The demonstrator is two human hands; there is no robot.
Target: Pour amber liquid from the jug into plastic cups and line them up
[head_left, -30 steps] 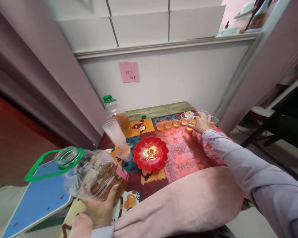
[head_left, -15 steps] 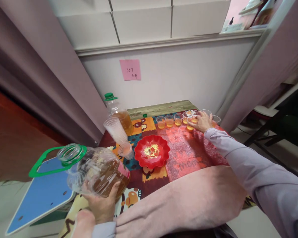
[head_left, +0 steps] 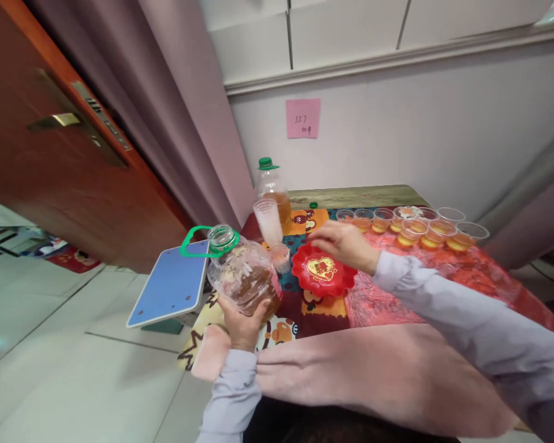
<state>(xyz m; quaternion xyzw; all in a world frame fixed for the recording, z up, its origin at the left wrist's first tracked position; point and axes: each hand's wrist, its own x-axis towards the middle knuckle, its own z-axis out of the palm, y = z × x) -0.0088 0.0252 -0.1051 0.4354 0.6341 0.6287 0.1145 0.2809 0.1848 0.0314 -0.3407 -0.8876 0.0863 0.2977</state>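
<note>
My left hand (head_left: 245, 323) is wrapped round the lower side of a big clear plastic jug (head_left: 247, 280) of amber drink. The jug tilts left, its mouth uncapped, with a green handle hanging from the neck. Over the far edge of a red scalloped plate (head_left: 305, 274) hovers my right hand (head_left: 344, 245), loosely curled, with nothing visible in it. Left of that hand stand a leaning stack of clear plastic cups (head_left: 268, 223) and a single small cup (head_left: 280, 258). Several filled cups (head_left: 414, 232) stand in rows at the right.
A second jug (head_left: 277, 197) with a green cap stands at the back. A loose green cap (head_left: 313, 205) lies near the wall. At the left is a blue board (head_left: 172, 283); a door (head_left: 78, 141) and curtain (head_left: 184, 104) stand beyond.
My right hand has left the filled cups and moved left to above the red plate. My left hand still holds the jug. The view has swung left.
</note>
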